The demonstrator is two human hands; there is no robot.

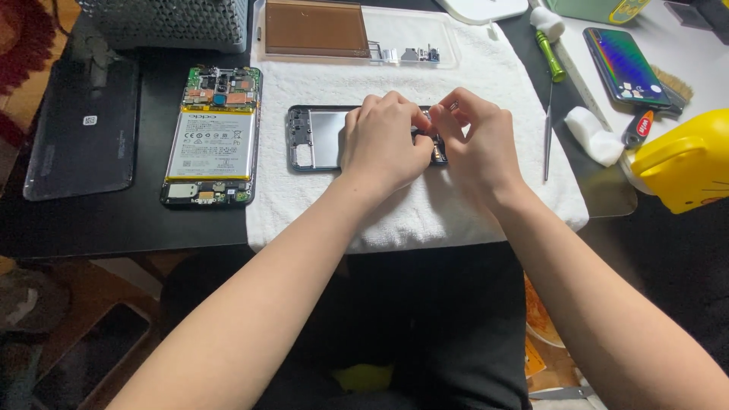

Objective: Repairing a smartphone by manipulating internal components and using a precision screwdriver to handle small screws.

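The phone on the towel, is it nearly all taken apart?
Partly. Done: an opened phone with its battery showing lies aside. In hand: left hand and right hand work on the phone frame. Left: small parts sit in the clear tray.

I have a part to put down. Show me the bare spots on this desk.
Free: white towel between the clear tray and the hands; black desk below the opened phone. Crowded: right side, around the screwdriver, tweezers and shiny phone.

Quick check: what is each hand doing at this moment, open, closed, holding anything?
Left hand: curled, fingertips pressing on the phone frame lying on the white towel.
Right hand: fingers pinched at the frame's right end; what it grips cannot be told.
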